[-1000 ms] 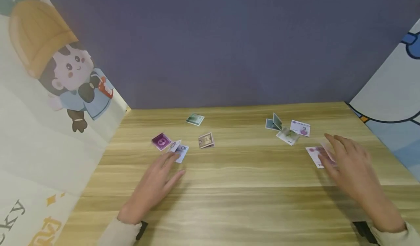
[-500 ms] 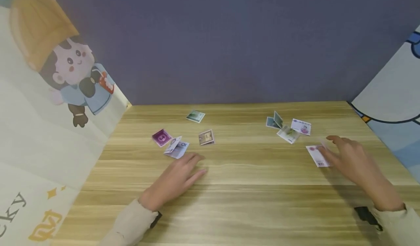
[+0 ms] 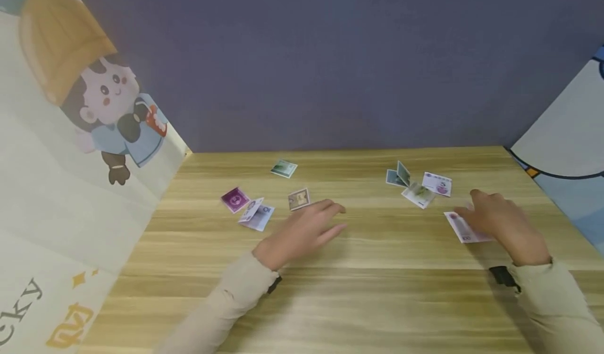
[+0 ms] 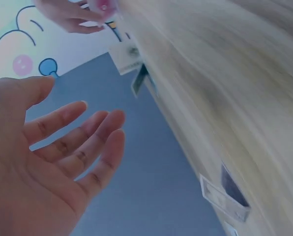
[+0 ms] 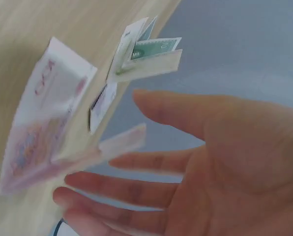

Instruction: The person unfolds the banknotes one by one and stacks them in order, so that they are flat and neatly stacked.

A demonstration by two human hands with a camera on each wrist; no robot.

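My left hand (image 3: 302, 234) hovers over the middle of the table with its fingers loosely spread. In the left wrist view its palm and fingers hold nothing. Just beyond it lies a folded brown banknote (image 3: 299, 199). At the right, my right hand (image 3: 507, 225) is over a folded pink 100 banknote (image 3: 460, 228). The right wrist view shows that banknote (image 5: 50, 93) half open, its raised flap (image 5: 122, 141) beside the spread fingers and below the thumb. These fingers are relaxed, not pinching the note.
Left on the wooden table (image 3: 330, 301) are a purple banknote (image 3: 235, 200), a folded 10 banknote (image 3: 259, 217) and a green banknote (image 3: 284, 168). Back right lie a 5 banknote (image 3: 438, 184), a green 1 banknote (image 3: 418, 195) and a folded teal banknote (image 3: 396, 177). A dark panel (image 3: 330, 71) rises behind.
My left hand has moved right, away from the 10 banknote and past the brown one. My right hand has stayed near the 100 banknote, shifting slightly.
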